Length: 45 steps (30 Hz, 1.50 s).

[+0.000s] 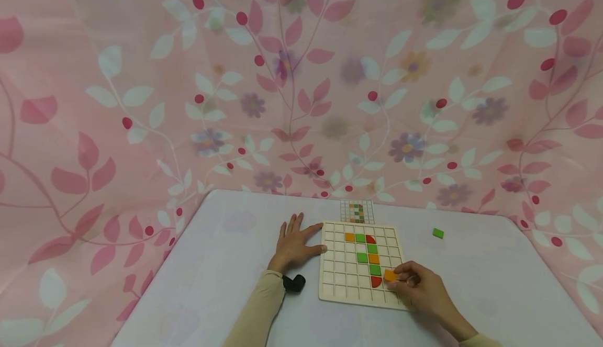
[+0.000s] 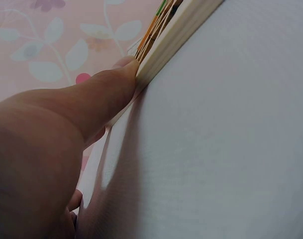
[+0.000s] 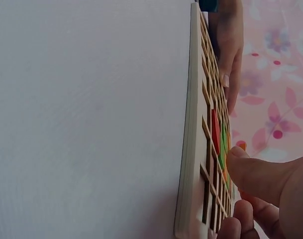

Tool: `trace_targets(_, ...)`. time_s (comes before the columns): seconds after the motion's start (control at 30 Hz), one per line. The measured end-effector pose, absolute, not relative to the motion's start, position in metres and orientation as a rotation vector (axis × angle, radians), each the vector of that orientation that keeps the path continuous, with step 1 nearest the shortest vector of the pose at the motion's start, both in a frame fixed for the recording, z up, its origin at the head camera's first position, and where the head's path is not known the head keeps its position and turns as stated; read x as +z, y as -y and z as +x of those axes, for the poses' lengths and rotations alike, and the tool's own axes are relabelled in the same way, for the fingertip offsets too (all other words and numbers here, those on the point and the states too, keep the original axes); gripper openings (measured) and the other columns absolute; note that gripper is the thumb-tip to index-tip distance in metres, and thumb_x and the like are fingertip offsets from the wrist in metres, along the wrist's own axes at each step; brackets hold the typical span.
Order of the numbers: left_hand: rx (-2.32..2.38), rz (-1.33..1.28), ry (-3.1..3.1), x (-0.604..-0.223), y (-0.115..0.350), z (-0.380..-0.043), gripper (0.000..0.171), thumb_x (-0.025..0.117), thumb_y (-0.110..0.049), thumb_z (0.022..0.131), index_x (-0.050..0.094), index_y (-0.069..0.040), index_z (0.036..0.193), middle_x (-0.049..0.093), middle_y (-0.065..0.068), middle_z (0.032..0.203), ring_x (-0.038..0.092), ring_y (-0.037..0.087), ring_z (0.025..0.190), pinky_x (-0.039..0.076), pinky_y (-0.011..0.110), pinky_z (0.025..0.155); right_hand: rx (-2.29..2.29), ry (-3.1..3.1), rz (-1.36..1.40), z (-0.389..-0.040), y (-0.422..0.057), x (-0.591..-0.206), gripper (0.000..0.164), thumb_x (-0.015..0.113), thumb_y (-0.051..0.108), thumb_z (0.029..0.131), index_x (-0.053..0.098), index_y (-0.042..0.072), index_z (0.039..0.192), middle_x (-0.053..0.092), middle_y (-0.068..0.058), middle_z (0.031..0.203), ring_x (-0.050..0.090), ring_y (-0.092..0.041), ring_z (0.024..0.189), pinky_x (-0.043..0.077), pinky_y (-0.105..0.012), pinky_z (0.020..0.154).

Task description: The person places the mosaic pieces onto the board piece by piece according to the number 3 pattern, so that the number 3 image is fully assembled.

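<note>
A pale wooden grid board (image 1: pixel 340 284) lies on the white table. Several green, orange and red tiles sit in its squares, among them a green tile (image 1: pixel 375 270) and a red rounded tile (image 1: pixel 376 282) below it. Between thumb and fingertips my right hand (image 1: pixel 424 289) pinches an orange tile (image 1: pixel 390 275), over the board's lower right part. My left hand (image 1: pixel 293 246) has its fingers spread, with thumb and index finger against the board's left edge; the left wrist view shows the thumb (image 2: pixel 109 92) at the board's side.
Behind the board stands a card (image 1: pixel 356 211) printed with a coloured grid pattern. One loose green tile (image 1: pixel 438 233) lies on the table to the right. A black object (image 1: pixel 294 283) is by the left wrist. Pink floral cloth (image 1: pixel 301 101) hangs behind the table.
</note>
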State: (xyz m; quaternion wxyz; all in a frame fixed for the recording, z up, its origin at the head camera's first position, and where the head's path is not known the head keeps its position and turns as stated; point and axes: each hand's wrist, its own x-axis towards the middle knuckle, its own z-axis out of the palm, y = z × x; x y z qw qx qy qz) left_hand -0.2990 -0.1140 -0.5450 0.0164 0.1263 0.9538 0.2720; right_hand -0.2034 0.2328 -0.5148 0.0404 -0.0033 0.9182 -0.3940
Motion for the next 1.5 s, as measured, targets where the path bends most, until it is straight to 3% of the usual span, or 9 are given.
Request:
trace_targets(0.23, 0.857, 0.38, -2.952, -0.548, 0.115, -0.298, 0.071, 0.072, -0.058, 0.093, 0.054, -0.032, 0.157, 0.016, 0.021, 0.177, 0.008, 0.042, 0.165, 0.004, 0.066, 0.131, -1.272, -2.797, -0.134, -0.2, -0.22, -0.514, 0.035, 0.093, 0.022, 0.082, 0.072, 0.009, 0.106, 0.072, 0.001, 0.091, 0.06, -0.006, 0.073, 0.052, -0.019, 0.066)
trace_targets(0.77, 0.864, 0.393, -2.97, -0.55, 0.115, -0.296, 0.071, 0.073, -0.06, 0.092, 0.056, -0.032, 0.155, 0.021, 0.022, 0.175, 0.011, 0.044, 0.164, 0.008, 0.067, 0.13, -1.274, -2.803, -0.444, -0.202, -0.201, -0.513, 0.033, 0.096, 0.022, 0.078, 0.072, 0.012, 0.098, 0.061, 0.003, 0.08, 0.048, -0.001, 0.066, 0.042, -0.019, 0.059)
trace_targets(1.5, 0.874, 0.403, -2.973, -0.544, 0.113, -0.298, 0.071, 0.073, -0.059, 0.093, 0.056, -0.03, 0.155, 0.02, 0.022, 0.175, 0.011, 0.044, 0.164, 0.007, 0.069, 0.129, -1.213, -2.746, -0.465, -0.214, -0.198, -0.518, 0.028, 0.093, 0.022, 0.08, 0.073, 0.015, 0.098, 0.06, 0.005, 0.079, 0.047, -0.003, 0.063, 0.039, -0.02, 0.056)
